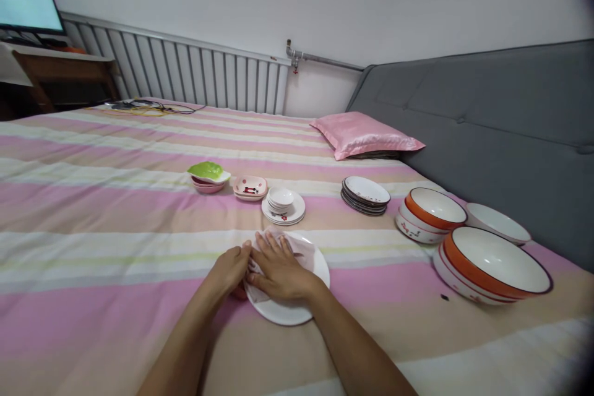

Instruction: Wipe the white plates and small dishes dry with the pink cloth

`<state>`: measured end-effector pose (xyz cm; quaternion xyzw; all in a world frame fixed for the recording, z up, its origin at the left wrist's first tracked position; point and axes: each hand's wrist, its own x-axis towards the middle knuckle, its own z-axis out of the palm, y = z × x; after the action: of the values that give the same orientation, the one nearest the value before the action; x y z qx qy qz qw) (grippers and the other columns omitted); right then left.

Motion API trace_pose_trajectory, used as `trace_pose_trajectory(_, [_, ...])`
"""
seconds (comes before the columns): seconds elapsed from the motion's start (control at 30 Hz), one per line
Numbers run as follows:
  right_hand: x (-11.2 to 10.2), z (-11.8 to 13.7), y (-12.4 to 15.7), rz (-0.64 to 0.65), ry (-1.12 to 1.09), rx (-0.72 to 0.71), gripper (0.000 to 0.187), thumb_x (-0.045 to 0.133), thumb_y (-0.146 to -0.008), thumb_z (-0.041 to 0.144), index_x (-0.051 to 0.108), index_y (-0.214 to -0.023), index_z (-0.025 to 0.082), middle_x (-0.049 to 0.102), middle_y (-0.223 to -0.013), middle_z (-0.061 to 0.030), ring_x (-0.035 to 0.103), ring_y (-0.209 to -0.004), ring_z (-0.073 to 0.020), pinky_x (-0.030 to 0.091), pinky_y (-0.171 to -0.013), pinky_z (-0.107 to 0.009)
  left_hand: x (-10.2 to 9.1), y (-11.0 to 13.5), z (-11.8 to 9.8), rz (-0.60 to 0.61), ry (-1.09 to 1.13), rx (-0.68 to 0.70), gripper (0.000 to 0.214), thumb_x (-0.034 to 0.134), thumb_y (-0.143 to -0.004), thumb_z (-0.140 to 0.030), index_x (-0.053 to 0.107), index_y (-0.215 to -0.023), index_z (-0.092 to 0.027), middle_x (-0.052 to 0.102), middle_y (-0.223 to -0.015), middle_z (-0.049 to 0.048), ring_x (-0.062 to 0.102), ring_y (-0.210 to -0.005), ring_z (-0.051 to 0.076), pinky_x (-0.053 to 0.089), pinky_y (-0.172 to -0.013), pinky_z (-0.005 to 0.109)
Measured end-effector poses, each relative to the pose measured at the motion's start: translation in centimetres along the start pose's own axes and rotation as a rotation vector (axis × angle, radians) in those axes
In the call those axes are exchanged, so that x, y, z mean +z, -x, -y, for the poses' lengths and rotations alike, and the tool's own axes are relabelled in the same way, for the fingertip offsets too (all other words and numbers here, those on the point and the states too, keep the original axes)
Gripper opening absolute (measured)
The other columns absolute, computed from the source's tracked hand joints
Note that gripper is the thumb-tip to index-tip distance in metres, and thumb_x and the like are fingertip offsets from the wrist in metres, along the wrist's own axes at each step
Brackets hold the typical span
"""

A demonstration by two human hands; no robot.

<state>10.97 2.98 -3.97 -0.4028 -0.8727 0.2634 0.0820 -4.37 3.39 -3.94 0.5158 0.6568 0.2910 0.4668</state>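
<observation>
Right hand palm-down, fingers extended on pale pink cloth over white plate, on striped bedsheet. Left hand curled at plate's left edge; can't confirm grip.

White plate — pale pinkish cloth atop

left hand beside flat right hand

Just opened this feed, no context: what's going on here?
A person's right hand lies spread on what looks like a pale cloth over a white plate; the left hand is at its left edge. Small dishes sit beyond, with stacked plates and orange-banded bowls to the right.
</observation>
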Motion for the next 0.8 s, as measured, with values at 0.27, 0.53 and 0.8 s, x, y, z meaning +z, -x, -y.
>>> trace_pose_trajectory(0.27, [0.1, 1.2, 1.0, 0.136, -0.064, -0.113, 0.067, 0.029, -0.09, 0.049, -0.002, -0.142, 0.022, -0.005, -0.15, -0.0058, -0.012, -0.135, -0.022, -0.004, -0.108, -0.046, 0.0, -0.2, 0.0, 0.081, 0.051, -0.037, 0.059, 0.036, -0.074, -0.066, 0.06, -0.067, -0.012, 0.056, -0.047, 0.0049, 0.052, -0.04, 0.018, 0.036, -0.038, 0.026])
trace_pose_trajectory(0.53, [3.3, 3.3, 6.8, -0.243, 0.047, 0.216, 0.049, 0.022, -0.093, 0.039, 0.02, -0.14, 0.027, 0.013, -0.149, -0.0007, 0.004, -0.137, -0.0179, 0.002, -0.11, -0.041, 0.4, 1.0, 0.0, 0.169, 0.102, -0.055, 0.035, 0.055, -0.071, -0.047, 0.055, -0.065, -0.012, 0.049, -0.033, -0.0001, 0.043, -0.027, 0.012, 0.029, -0.03, 0.02])
trace_pose_trajectory(0.8, [5.7, 3.8, 8.3, -0.583, 0.241, 0.606, 0.048, 0.029, -0.091, 0.041, 0.029, -0.138, 0.028, 0.021, -0.147, -0.0062, 0.01, -0.136, -0.0262, 0.006, -0.106, -0.049, 0.9, 6.2, 1.5, 0.342, 0.286, 0.035, 0.028, 0.056, -0.072, -0.033, 0.06, -0.059, -0.009, 0.053, -0.035, 0.0025, 0.044, -0.028, 0.009, 0.032, -0.029, 0.017])
